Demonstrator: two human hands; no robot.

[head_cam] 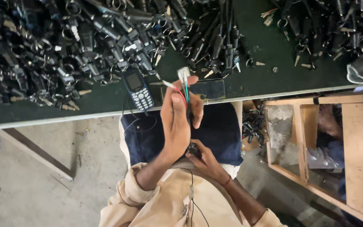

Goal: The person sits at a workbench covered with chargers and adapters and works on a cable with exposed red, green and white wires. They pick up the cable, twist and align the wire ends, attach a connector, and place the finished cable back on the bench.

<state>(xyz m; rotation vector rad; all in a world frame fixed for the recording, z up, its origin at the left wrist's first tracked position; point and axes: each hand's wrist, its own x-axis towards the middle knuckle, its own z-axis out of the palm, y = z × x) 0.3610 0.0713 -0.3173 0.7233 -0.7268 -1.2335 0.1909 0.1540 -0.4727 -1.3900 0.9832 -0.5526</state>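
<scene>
Below table edge [85,117], left hand [175,122] fingers grip wire bundle [184,86]; right hand [204,159] prob. clasps black part [193,149]; phone [138,89] nearby.

Left hand [176,120] raised upright, fingers closed in a grip; right hand [202,157] curled just below it, wrists near.

A phone [138,90] lies on the table [106,105], beside what seems a parts heap [64,42].

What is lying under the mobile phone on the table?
The mobile phone lies on the dark green table, its top against the pile of black key switches. Whatever lies beneath it is covered.
</scene>
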